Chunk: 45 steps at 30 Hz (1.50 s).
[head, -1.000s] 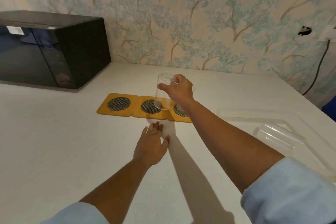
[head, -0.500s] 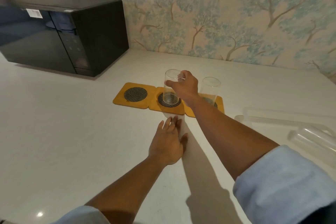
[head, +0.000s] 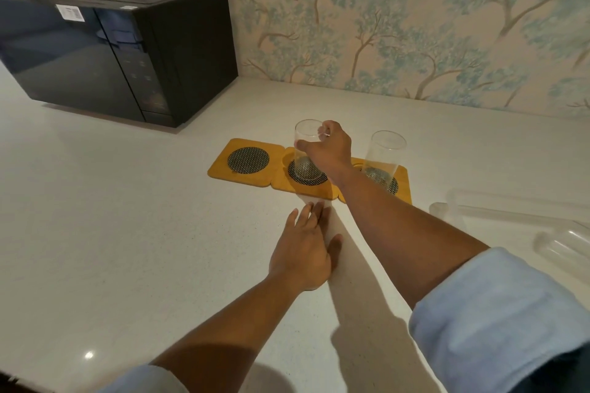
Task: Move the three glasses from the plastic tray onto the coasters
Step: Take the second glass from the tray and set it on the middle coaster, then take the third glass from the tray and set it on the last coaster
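Observation:
Three yellow coasters with dark mesh centres lie in a row on the white counter. The left coaster (head: 247, 160) is bare. A clear glass (head: 305, 153) stands upright on the middle coaster (head: 314, 190), and my right hand (head: 329, 148) grips it near the rim. A second clear glass (head: 384, 155) stands on the right coaster (head: 403, 188). My left hand (head: 303, 249) rests flat on the counter in front of the coasters, fingers apart. A third glass (head: 562, 249) lies on its side in the clear plastic tray (head: 498, 204) at the right edge.
A black microwave (head: 121, 48) stands at the back left against the tree-patterned wall (head: 415, 16). The white counter (head: 111, 217) stretches wide to the left and front of the coasters.
My right hand has lowered the glass from the air onto the middle coaster. The view has shifted, bringing the glass on the right coaster into sight. My left hand stays flat.

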Motion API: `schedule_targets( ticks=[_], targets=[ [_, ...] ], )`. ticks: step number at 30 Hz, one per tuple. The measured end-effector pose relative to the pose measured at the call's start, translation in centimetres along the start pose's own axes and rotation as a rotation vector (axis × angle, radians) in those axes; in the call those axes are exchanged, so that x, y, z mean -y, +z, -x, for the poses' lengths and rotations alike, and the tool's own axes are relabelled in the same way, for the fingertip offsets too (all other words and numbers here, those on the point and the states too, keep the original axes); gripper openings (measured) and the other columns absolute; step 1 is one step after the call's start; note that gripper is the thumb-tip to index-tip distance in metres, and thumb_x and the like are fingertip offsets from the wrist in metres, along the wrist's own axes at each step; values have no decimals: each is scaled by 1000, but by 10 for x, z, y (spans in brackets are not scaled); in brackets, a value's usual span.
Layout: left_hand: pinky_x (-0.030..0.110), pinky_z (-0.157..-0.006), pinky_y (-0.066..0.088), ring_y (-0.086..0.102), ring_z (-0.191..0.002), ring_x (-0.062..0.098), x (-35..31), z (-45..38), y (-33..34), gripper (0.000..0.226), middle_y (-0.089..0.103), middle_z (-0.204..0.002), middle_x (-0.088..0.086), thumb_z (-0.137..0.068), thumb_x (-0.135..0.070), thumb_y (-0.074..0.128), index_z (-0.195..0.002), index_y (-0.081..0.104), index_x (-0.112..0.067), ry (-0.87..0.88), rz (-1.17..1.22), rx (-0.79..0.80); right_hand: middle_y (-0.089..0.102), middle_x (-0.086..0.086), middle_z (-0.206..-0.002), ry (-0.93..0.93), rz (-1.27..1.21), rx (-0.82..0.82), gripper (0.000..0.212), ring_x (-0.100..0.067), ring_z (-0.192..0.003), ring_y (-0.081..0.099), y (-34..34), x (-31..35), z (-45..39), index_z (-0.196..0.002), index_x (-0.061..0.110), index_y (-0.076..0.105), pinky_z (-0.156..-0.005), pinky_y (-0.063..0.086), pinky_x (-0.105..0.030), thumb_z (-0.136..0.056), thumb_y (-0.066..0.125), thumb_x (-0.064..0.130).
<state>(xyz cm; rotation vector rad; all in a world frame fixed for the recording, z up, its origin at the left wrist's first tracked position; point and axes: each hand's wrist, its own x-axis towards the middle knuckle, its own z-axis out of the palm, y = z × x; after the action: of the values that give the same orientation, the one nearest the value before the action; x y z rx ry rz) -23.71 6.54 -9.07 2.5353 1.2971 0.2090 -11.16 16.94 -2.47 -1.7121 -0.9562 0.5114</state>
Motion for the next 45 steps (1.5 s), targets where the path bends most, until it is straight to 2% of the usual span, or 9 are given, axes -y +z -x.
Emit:
schedule_targets(
  ticks=[7, 13, 17, 21, 27, 32, 38, 45],
  targets=[
    [43, -117, 13, 8, -149, 27, 0, 0, 1, 75, 14, -162, -1, -94, -64, 24, -153, 0, -25, -17, 23, -1, 48, -16, -145, -24, 50, 12, 92, -28, -135, 46, -1, -1, 1, -145, 1, 35, -106, 43, -36, -72, 87, 25],
    [42, -117, 12, 10, -148, 27, -4, 2, -3, 72, 15, -162, -1, -96, -60, 26, -153, 3, -23, 5, 14, -8, 47, -14, -145, -75, 127, -24, 93, -27, -133, 45, -11, 3, 7, -147, 2, 33, -104, 40, -32, -74, 85, 28],
    [42, -118, 10, 14, -148, 24, 2, -2, 8, 73, 20, -161, -1, -95, -62, 22, -153, 7, -20, 53, -5, -32, 46, -12, -142, -155, 178, -39, 84, -26, -131, 45, -20, 2, 18, -144, 3, 36, -106, 42, -35, -77, 81, 28],
    [42, -120, 14, 19, -147, 21, 8, -9, 20, 72, 26, -159, -2, -95, -62, 19, -153, 15, -19, 83, -32, -69, 49, -10, -137, -245, 184, -39, 74, -25, -127, 48, -36, -1, 32, -139, 5, 41, -104, 46, -42, -80, 79, 25],
    [42, -120, 9, 16, -147, 20, 7, -9, 23, 68, 25, -159, 0, -96, -58, 19, -151, 24, -18, 122, -41, -94, 56, -11, -127, -351, 178, -104, 63, -22, -113, 56, -71, -1, 51, -133, 3, 48, -93, 54, -41, -80, 79, 18],
    [43, -120, 10, 13, -148, 26, -1, -12, 17, 62, 16, -161, 5, -100, -46, 20, -152, 17, -14, 125, -118, -27, 58, -11, -117, -419, 175, -183, 46, -21, -104, 58, -108, 2, 62, -124, 3, 54, -86, 56, -35, -84, 74, 13],
    [38, -117, 19, 19, -147, 23, -39, -6, 15, 55, 23, -160, 3, -102, -40, 23, -151, 23, -16, 192, -21, -20, 60, -7, -111, -413, 192, -282, 38, -18, -96, 60, -153, 0, 71, -119, 6, 56, -77, 58, -32, -85, 72, 13],
    [40, -115, 26, 22, -146, 24, -90, -5, 28, 53, 25, -159, 2, -101, -38, 25, -151, 26, -18, 288, 53, -2, 59, -5, -109, -340, 241, -401, 34, -18, -95, 60, -205, -16, 79, -115, 8, 56, -79, 58, -35, -85, 72, 13]
  ],
)
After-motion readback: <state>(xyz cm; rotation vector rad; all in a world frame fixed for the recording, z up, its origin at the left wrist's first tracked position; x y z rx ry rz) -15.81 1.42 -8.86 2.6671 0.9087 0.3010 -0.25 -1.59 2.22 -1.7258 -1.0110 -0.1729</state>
